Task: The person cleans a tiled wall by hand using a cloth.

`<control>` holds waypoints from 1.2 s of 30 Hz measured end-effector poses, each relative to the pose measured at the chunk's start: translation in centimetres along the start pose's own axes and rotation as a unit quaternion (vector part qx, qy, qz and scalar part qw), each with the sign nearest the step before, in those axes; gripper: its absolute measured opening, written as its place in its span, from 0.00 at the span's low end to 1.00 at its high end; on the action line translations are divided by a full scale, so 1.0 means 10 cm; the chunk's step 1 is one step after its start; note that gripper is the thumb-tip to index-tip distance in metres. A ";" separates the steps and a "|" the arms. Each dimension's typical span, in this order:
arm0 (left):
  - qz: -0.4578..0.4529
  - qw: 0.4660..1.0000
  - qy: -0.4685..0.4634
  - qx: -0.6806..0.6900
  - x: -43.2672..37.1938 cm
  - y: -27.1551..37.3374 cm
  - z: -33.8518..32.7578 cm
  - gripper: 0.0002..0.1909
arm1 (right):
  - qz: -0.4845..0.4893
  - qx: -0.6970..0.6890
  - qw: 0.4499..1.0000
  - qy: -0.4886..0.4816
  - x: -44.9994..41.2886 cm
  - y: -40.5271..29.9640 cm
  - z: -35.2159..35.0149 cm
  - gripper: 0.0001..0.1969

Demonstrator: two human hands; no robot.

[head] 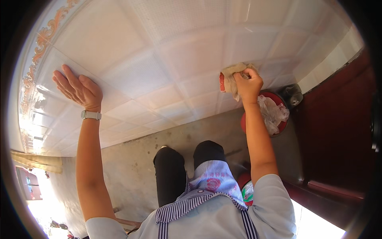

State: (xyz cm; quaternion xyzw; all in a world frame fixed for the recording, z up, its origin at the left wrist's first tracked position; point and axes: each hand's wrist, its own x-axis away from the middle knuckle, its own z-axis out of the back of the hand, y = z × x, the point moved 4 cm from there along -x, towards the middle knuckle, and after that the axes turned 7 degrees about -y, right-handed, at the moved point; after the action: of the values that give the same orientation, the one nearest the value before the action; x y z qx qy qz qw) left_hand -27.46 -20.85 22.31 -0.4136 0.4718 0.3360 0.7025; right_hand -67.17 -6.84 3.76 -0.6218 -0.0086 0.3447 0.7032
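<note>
My left hand [78, 87], with a light-strapped watch [91, 115] at the wrist, lies spread against the glossy tiled wall [191, 56] near its ornate border strip. It holds nothing. My right hand [250, 83] grips a crumpled beige cloth [231, 78] at the wall, to the right. A red patch shows at the cloth's left edge; whether it belongs to the cloth or to something under it, I cannot tell.
Below my right hand stands a red bin [283, 127] with a clear plastic bag [270, 115], beside a dark container [292, 95]. A dark red wooden piece of furniture or door [334, 125] rises at the right. The concrete floor [131, 173] spreads around my legs.
</note>
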 end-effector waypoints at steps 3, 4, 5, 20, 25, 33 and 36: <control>0.000 1.000 0.000 0.003 0.01 0.01 -0.01 0.25 | 0.001 -0.005 1.000 -0.004 -0.13 0.21 0.13 0.11; 0.010 1.000 -0.005 0.017 0.02 0.02 -0.03 0.26 | -0.030 0.012 0.999 0.017 -0.21 0.47 0.27 0.11; 0.016 0.999 -0.009 0.026 0.01 0.00 -0.03 0.27 | -0.061 0.024 0.997 0.037 -0.24 0.65 0.31 0.11; 0.036 0.999 -0.013 -0.001 0.04 -0.06 0.00 0.26 | -0.002 0.008 0.979 -0.204 1.19 0.27 -1.22 0.08; 0.053 0.998 -0.036 0.015 0.05 -0.05 -0.01 0.27 | -0.072 0.018 0.969 -0.234 1.17 0.75 -1.12 0.09; 0.025 0.999 0.006 0.035 0.05 -0.05 0.03 0.25 | -0.032 -0.099 0.987 -0.123 0.40 -0.11 -0.55 0.11; 0.033 0.998 0.013 0.042 0.02 0.02 0.00 0.25 | 0.032 -0.108 0.991 -0.074 0.25 -0.36 -0.42 0.11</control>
State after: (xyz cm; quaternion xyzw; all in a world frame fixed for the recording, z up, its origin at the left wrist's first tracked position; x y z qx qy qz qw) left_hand -27.54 -20.81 22.03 -0.3721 0.5082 0.3337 0.7013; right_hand -61.66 -9.22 4.95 -0.6669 -0.0785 0.4092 0.6177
